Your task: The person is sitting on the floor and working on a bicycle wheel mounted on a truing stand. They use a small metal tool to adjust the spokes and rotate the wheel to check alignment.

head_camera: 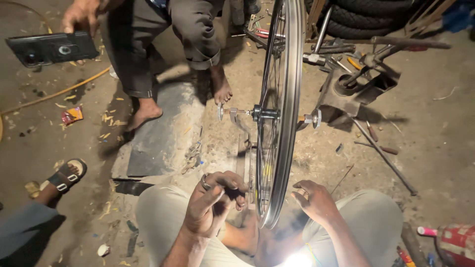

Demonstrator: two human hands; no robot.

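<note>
A bicycle wheel [284, 113] with a shiny metal rim stands upright on its axle [237, 113], seen edge-on between my knees. My left hand [215, 202] is closed on a small round metal spoke tool [205, 182], just left of the rim's near edge. On the right side of the rim, my right hand [316, 200] has its fingers curled and apart, holding nothing and close to the rim. The spokes show faintly inside the rim.
A seated person's bare feet [143, 112] rest on the dirt floor ahead; that person's hand holds a dark phone [52, 48]. A sandalled foot [64, 176] is at the left. Tools and a metal stand [356, 89] lie at the right, tyres [371, 17] behind, a red can [452, 242] near my right knee.
</note>
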